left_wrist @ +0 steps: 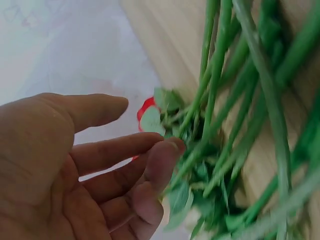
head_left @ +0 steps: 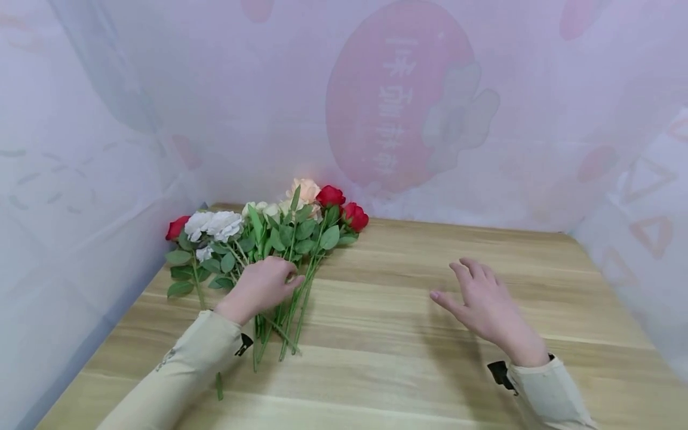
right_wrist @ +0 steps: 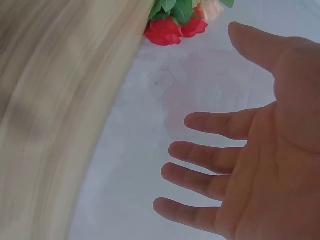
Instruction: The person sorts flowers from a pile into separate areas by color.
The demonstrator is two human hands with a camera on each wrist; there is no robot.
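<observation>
Long-stemmed flowers lie in a loose pile on the left of the table, with red roses [head_left: 331, 196], white flowers [head_left: 221, 225] and peach blooms [head_left: 306, 190] toward the back. Their green stems [head_left: 297, 307] point to the front. Over the stems hovers my left hand [head_left: 261, 285], its fingers loosely bent. The left wrist view shows no stem between the thumb and fingers [left_wrist: 117, 152]; the stems pass beyond the fingertips. My right hand [head_left: 488, 301] is held above the right half of the table, fingers spread and nothing in it.
A wooden table [head_left: 376, 370] reaches back to a pale printed curtain [head_left: 242, 119], which also closes off both sides. One stem end [head_left: 219, 386] shows near the front left, partly hidden by the left sleeve [head_left: 185, 358].
</observation>
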